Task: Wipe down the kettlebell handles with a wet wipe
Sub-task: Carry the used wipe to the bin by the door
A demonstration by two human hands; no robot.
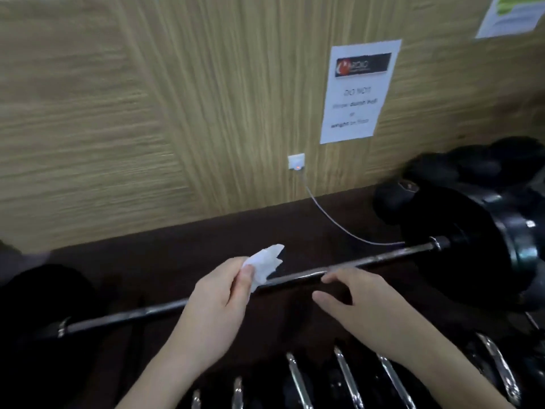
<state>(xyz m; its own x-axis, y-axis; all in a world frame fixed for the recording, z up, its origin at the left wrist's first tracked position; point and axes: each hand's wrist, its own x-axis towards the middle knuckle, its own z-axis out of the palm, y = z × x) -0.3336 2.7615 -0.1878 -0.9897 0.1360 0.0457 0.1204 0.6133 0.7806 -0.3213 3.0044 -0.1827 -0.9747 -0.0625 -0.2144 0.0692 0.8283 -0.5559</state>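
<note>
Your left hand [215, 302] pinches the crumpled wet wipe [265, 265] between thumb and fingers; your right hand [362, 302] hovers with loose, empty fingers over the barbell [295, 280]. The chrome handles [345, 376] sit below at the floor's near edge, so probably refold to a clean face and wrap each fully.

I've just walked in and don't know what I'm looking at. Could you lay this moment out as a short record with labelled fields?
place: gym corner with a wood-grain wall and dark floor
left hand: pinches a crumpled white wet wipe
right hand: empty, fingers relaxed, over the bar
barbell: lies across the view, black plate on its right end
chrome handles: row along the bottom edge, not yet touched
wall notice: white sheet, print blurred
socket: small red light, grey cable trailing to the floor
</note>
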